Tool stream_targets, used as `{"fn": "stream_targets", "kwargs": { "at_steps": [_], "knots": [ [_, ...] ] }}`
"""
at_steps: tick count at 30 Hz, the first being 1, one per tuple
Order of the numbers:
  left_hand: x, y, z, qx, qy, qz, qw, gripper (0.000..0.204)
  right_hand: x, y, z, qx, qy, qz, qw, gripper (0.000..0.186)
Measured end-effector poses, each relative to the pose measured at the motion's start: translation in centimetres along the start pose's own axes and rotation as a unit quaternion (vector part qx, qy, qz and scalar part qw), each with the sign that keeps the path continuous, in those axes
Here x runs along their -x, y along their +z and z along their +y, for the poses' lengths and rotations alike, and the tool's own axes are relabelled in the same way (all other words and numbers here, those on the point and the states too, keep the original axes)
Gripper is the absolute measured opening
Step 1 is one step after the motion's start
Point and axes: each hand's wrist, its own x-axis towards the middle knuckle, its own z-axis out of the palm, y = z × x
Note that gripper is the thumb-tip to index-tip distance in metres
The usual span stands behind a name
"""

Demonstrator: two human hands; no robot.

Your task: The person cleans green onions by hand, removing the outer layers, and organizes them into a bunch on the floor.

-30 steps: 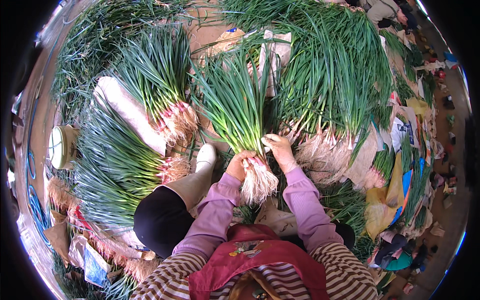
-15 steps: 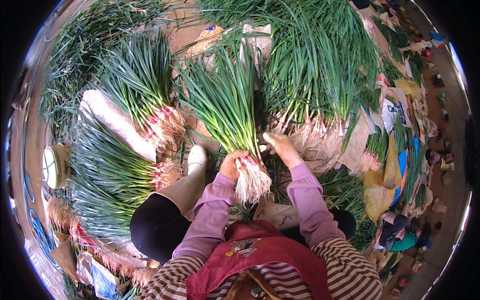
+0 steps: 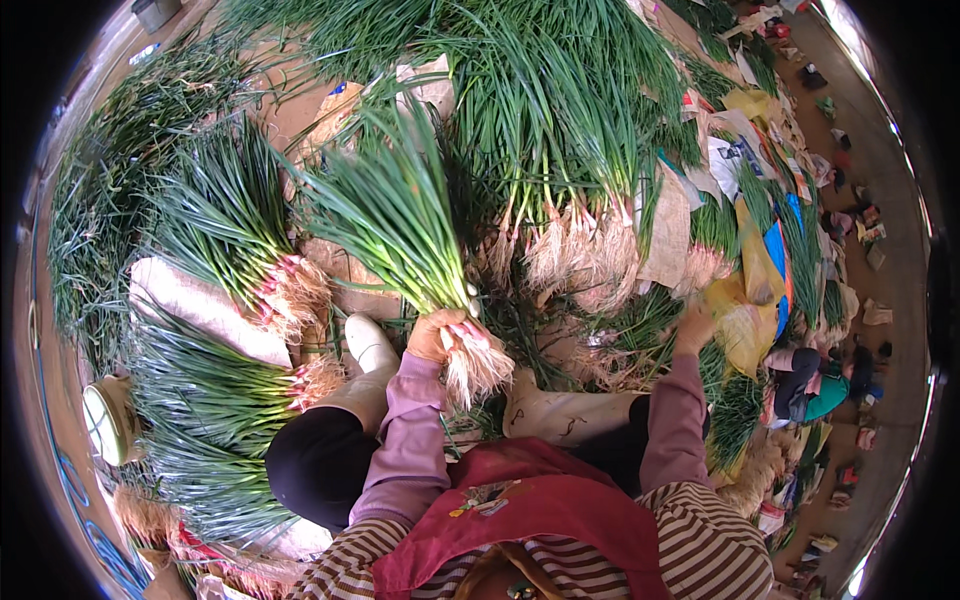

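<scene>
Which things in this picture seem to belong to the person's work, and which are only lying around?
Seemingly in the work:
Left hand, gripping a bunch of long green onions with pale stringy roots
Right hand, beside crumpled translucent yellow plastic, whose role is unclear

Probably just lying about:
Round pale bucket at left
Grey cylindrical container at upper left

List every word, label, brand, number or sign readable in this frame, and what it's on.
No text can be read.
White bag: blue print, too small to read.
Red apron: a printed motif, no legible lettering.
Right boot: dark marks, not readable as words.
</scene>
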Motion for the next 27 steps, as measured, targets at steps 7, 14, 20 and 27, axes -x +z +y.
{"fn": "stream_targets", "kwargs": {
  "at_steps": [7,14,20,27],
  "knots": [
    [-0.8,4.6,-0.6,0.087,-0.025,0.000,0.996,0.024,-2.1,4.3,3.1,0.238,-0.353,-0.274,0.863,0.026],
    [-1.0,5.7,-1.0,0.048,-0.003,0.043,0.998,0.026,1.4,16.9,-15.4,0.442,-0.228,-0.285,0.819,0.026],
    [-1.5,6.4,-1.9,0.104,0.031,0.033,0.994,0.022,13.1,11.6,-15.7,0.273,-0.201,-0.462,0.820,0.025],
    [-0.5,6.2,-1.8,0.141,-0.004,0.009,0.990,0.019,13.8,15.7,-11.2,-0.126,-0.018,-0.528,0.840,0.033]
  ]
}}
